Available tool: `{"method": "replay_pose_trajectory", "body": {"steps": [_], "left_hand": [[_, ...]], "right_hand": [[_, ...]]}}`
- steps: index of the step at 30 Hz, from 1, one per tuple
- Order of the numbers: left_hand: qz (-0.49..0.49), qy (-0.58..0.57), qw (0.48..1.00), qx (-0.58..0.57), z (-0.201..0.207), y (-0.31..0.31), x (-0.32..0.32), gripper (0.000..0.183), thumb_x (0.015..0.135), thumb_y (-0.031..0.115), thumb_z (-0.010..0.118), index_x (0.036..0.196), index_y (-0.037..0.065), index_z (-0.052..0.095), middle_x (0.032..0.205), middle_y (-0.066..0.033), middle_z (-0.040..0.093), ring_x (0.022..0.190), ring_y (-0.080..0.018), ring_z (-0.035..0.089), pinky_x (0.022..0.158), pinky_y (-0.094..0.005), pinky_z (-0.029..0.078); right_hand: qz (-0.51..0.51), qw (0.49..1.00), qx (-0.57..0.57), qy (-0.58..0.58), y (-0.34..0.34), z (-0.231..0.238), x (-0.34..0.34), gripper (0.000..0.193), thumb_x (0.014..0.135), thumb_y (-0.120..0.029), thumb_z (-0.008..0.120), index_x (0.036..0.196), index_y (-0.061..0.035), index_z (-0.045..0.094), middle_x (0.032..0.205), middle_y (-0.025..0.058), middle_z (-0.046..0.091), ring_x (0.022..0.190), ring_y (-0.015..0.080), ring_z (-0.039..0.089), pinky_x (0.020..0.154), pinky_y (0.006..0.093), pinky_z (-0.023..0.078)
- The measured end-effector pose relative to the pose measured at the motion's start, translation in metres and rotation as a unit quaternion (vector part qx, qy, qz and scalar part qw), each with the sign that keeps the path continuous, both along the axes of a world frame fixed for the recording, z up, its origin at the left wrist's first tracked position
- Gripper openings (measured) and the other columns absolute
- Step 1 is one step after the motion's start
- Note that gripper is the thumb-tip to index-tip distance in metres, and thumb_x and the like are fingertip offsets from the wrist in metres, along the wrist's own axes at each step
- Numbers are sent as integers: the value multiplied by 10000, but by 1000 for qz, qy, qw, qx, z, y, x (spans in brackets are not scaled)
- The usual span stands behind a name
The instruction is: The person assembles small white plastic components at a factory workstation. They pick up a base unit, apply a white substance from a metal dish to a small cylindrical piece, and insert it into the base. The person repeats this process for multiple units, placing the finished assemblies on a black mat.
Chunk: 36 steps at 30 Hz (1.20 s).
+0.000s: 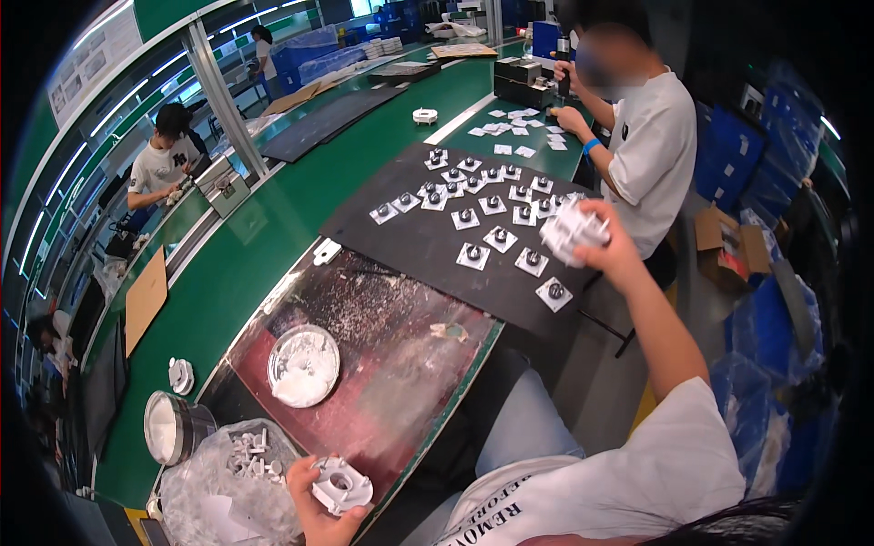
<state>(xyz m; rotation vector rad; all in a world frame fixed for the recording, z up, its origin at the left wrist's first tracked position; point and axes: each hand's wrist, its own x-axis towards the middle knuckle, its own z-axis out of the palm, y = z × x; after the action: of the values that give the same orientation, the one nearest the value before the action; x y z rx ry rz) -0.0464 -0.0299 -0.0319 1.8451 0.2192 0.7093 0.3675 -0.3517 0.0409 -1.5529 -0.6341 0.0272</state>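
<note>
My left hand (314, 511), low at the near table edge, grips a white plastic housing (342, 489) with a round hole in its middle. Raised over the right side of the black mat (391, 238), my right hand (617, 250) is closed around a chunky white plastic part (574, 232); whether it is one piece or several stacked I cannot tell. Below and left of it, several square white plates with black round centres (501, 238) lie spread on the mat. Beside my left hand is a clear plastic bag (228, 496) with small white pieces (259, 453).
A round dish of white paste (305, 366) sits on the stained red board (401, 391). Left of it stand a tub (168, 428) and another white part (181, 376). At the far right a co-worker (651, 155) works by scattered white plates (519, 123). Cartons and blue bins line the right.
</note>
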Motion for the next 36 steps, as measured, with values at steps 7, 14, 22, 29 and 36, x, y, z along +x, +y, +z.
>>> {"method": "replay_pose_trajectory", "body": {"steps": [7, 14, 22, 29, 36], "left_hand": [[138, -9, 990, -35, -10, -41, 9, 880, 687, 380, 805, 1335, 84, 288, 1370, -155, 291, 1185, -283, 434, 965, -392, 409], [267, 74, 938, 209, -16, -78, 16, 858, 679, 299, 805, 1325, 48, 300, 1336, -194, 326, 1179, -331, 422, 977, -437, 381], [316, 91, 899, 288, -21, -82, 23, 840, 667, 214, 805, 1315, 8, 312, 1299, -233, 363, 1172, -379, 410, 987, -481, 353], [303, 91, 907, 279, -22, -80, 22, 840, 663, 162, 791, 1320, -2, 294, 1299, -224, 350, 1180, -365, 406, 995, -476, 353], [324, -31, 943, 73, -45, -75, 24, 951, 715, 360, 791, 1378, 31, 195, 1374, -150, 281, 1220, -291, 398, 1013, -395, 370]], "right_hand": [[-211, 966, -138, -53, -9, -14, 191, 641, 677, -344, 801, 1161, -40, 510, 1113, 147, 539, 1021, 227, 549, 876, 322, 442], [-266, 912, -275, -152, -1, -40, 289, 684, 615, -383, 816, 1121, -14, 540, 1157, 215, 504, 1076, 324, 528, 935, 371, 421], [-243, 912, -310, -115, 19, -51, 303, 747, 613, -429, 811, 1185, -49, 518, 1327, 201, 389, 1178, 349, 476, 999, 390, 381], [-190, 903, -349, -160, 8, -53, 305, 908, 562, -408, 824, 1335, -110, 453, 1495, 203, 169, 1334, 358, 324, 1076, 390, 317], [-291, 869, -251, -311, 16, -19, 252, 767, 699, -234, 741, 1359, -94, 376, 1460, 204, 228, 1341, 367, 276, 1074, 403, 309]]}}
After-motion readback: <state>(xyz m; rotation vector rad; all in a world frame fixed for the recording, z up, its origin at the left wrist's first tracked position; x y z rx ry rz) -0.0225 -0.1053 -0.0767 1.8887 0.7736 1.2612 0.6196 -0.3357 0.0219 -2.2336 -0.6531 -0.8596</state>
